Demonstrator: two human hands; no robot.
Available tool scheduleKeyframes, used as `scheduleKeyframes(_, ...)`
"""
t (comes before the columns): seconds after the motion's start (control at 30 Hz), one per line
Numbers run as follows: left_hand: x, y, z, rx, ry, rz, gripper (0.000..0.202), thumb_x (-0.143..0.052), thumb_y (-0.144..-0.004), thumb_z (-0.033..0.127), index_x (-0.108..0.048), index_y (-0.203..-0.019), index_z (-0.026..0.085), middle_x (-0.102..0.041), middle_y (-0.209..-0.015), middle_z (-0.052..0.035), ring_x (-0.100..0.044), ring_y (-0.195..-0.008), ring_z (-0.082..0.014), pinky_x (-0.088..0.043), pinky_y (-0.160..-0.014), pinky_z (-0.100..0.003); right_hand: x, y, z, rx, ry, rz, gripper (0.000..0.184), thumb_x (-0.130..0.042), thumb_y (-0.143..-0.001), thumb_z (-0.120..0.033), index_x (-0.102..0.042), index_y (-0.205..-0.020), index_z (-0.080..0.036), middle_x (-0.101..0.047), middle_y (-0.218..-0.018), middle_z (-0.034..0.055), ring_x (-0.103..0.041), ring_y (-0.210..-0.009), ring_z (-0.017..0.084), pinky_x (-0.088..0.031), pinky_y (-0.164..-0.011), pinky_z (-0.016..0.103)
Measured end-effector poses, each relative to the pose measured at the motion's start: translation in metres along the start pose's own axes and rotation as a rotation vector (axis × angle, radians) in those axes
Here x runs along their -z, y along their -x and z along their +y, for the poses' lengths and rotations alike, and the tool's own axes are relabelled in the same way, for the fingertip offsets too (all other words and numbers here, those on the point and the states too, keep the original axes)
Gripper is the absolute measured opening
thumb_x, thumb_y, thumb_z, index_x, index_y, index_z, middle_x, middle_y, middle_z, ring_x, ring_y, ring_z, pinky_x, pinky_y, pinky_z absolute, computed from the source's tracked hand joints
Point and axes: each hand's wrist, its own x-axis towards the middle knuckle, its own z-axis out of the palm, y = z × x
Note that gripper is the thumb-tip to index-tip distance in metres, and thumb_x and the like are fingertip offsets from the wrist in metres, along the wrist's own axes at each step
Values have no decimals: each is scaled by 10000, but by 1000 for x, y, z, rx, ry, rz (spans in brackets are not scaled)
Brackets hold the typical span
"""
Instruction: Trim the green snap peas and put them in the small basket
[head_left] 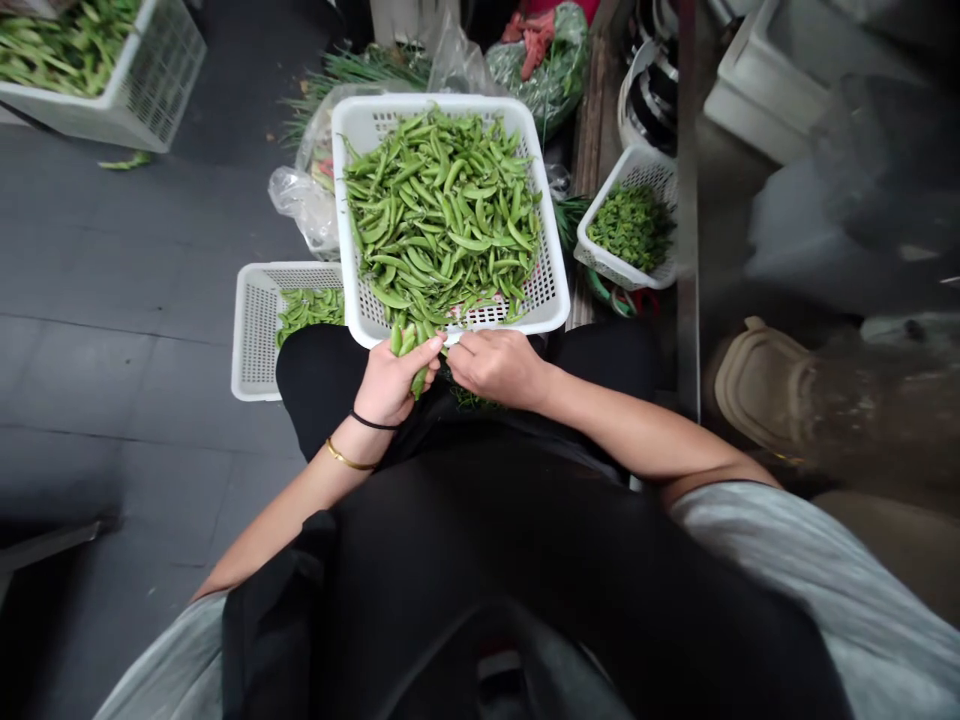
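Several green pea pods [406, 340] are gripped in my left hand [396, 380], its thumb pressed over them at the basket's near edge. My right hand [499, 368] is closed in a pinch right beside the left thumb, at the tip of a pod; its fingertips are partly hidden. In front of both hands a large white basket [556, 290] holds a heap of pea pods [450, 200]. To the left, lower down, a smaller white basket [251, 335] contains a smaller lot of pods [311, 308], partly covered by my knee.
A white crate [161, 85] of green vegetables stands far left on dark floor tiles [97, 375]. At right is a small basket [619, 265] of leafy greens [634, 225] by a metal table edge [688, 300]. Plastic bags [307, 205] and green stalks lie behind the large basket.
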Motion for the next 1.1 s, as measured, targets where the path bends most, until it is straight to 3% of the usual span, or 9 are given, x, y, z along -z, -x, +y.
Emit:
scheduleKeyframes(0.1,-3,3,2,-42,23,-83,243,-770,-642,243,-655,-813,114,-495,-512,41,-436,-414,-50,-320,-381,-164,-3,10,-7,52,-36,96,384,-294,-967,-223,-624,-788,-141,-581,-691,69,-500,-647,151,-321,-605,286)
scheduleKeyframes(0.27,2,15,5,-70,15,-161,223,-743,-658,186,-667,-848,98,-559,-572,6,-442,-414,-52,-313,-382,-176,7,20,-4,115,-226,163,341,-413,-943,-376,-622,-787,-156,-574,-708,50,-508,-677,147,-361,-640,276)
scheduleKeyframes(0.43,6,25,11,-35,-61,-258,187,-730,-651,180,-666,-809,104,-651,-617,-48,-442,-385,-59,-321,-367,-185,24,20,8,-34,-614,217,257,-442,-934,-339,-589,-831,-155,-578,-733,19,-507,-655,107,-398,-640,230)
scheduleKeyframes(0.53,8,28,16,59,-98,-337,182,-728,-628,172,-666,-787,109,-670,-605,-65,-448,-372,-67,-330,-360,-185,29,16,11,99,-599,153,251,-416,-932,-266,-589,-782,-163,-587,-725,18,-515,-686,112,-392,-667,231)
scheduleKeyframes(0.63,10,28,15,165,-81,-381,157,-711,-620,168,-664,-757,106,-643,-539,-52,-429,-338,-65,-297,-325,-173,25,13,6,185,-414,127,300,-404,-912,-249,-572,-675,-172,-551,-657,15,-478,-634,117,-354,-612,241)
scheduleKeyframes(0.77,9,26,9,243,86,-279,98,-670,-656,178,-634,-723,116,-623,-548,-24,-400,-329,-44,-289,-314,-156,18,13,-3,119,-162,227,331,-405,-891,-255,-537,-598,-175,-498,-592,15,-429,-572,123,-278,-544,270)
scheduleKeyframes(0.87,13,24,10,131,137,-125,132,-677,-651,160,-634,-765,106,-658,-636,-44,-412,-361,-36,-286,-320,-146,28,20,6,115,-243,267,338,-404,-891,-242,-507,-576,-174,-462,-562,0,-411,-549,107,-281,-536,256)
scheduleKeyframes(1.0,24,24,19,-75,110,-1,146,-684,-652,138,-632,-785,111,-682,-682,-68,-429,-372,-48,-278,-321,-155,52,35,32,151,-561,109,312,-450,-884,-242,-498,-585,-164,-449,-555,-23,-401,-517,69,-314,-528,204)
scheduleKeyframes(1.1,21,26,21,-146,68,-12,149,-701,-656,142,-641,-790,121,-688,-700,-68,-460,-384,-61,-320,-345,-176,53,37,35,56,-705,-59,227,-524,-875,-317,-584,-737,-148,-502,-585,-34,-416,-503,57,-325,-524,185)
